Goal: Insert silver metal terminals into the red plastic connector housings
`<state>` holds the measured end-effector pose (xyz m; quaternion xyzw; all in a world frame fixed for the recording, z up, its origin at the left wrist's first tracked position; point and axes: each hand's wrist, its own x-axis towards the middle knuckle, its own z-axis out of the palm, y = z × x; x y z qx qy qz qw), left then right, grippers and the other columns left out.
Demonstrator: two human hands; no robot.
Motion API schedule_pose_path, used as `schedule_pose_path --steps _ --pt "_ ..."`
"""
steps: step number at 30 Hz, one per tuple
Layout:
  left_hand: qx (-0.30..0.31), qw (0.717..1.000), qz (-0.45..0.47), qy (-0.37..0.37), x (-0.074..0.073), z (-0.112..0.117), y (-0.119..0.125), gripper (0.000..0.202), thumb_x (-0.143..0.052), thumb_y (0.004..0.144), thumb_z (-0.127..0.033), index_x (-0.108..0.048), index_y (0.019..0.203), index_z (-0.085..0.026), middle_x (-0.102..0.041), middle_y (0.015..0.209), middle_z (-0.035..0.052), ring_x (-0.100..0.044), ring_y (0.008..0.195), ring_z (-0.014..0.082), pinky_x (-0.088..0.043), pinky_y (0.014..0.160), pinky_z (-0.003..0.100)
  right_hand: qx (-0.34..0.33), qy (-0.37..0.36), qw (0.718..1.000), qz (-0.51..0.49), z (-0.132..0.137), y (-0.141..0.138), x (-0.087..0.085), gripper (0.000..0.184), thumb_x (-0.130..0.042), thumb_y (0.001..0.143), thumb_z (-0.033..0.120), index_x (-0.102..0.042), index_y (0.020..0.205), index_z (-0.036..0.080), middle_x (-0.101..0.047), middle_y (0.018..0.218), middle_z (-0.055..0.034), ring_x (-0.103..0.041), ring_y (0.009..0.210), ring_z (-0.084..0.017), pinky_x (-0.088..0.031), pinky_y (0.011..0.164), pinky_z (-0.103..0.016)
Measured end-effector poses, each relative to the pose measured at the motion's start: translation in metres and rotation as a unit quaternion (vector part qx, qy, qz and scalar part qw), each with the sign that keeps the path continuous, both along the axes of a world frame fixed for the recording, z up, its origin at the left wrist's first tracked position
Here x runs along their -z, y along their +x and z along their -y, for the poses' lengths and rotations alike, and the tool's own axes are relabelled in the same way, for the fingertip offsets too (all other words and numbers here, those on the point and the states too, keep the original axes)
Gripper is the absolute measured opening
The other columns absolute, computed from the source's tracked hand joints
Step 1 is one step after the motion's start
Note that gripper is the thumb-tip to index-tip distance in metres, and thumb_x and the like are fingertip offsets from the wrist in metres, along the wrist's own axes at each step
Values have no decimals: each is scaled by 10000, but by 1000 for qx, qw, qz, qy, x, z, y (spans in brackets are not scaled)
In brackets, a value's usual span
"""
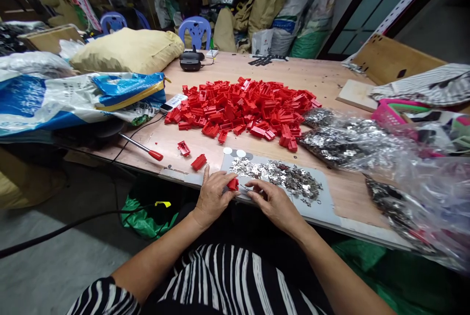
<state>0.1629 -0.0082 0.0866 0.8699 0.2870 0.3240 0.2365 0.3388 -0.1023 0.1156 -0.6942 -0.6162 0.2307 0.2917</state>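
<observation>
Left forearm rises from lower left of frame, right forearm from lower right; they converge at lower centre, by the near edge of the surface. Left hand: thumb and fingers pinched on a small red plastic housing. Right hand: fingers curled, tips closed on a thin metal piece angled toward the housing. Hands near each other, apart. Housing pile: frame centre. Loose metal clips: just above right hand.
</observation>
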Motion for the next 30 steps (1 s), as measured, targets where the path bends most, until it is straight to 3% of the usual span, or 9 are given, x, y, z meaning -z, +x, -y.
schedule_pose_path --steps 4,11,25,30 --pt "9 999 -36 -4 0 -5 2 422 -722 754 -284 -613 1162 -269 -707 1049 43 -580 1126 248 -102 1132 629 -8 2 1000 5 -2 -2 0 141 -523 873 260 -649 928 227 -685 883 -37 -621 802 -188 -466 738 -308" --pt "23 998 -37 -36 -1 -9 4 386 -740 732 -289 -641 1105 -266 -731 1018 27 -546 1190 271 -48 1126 646 -25 4 999 34 -5 -2 2 143 -530 867 187 -660 917 219 -681 915 -39 -625 849 -183 -466 776 -306" --pt "42 997 -18 -63 3 -15 7 329 -743 720 -272 -661 1038 -260 -736 977 32 -577 1153 257 -84 1127 633 34 -47 986 159 -5 -27 0 127 -492 892 173 -606 879 229 -651 895 -33 -622 790 -187 -421 660 -281" --pt "38 997 -8 -71 3 -17 8 336 -762 701 -283 -656 1017 -238 -721 1023 55 -597 1127 258 -83 1123 634 37 -48 988 143 -9 -27 1 123 -499 887 172 -605 870 231 -640 895 -25 -608 808 -181 -409 671 -274"
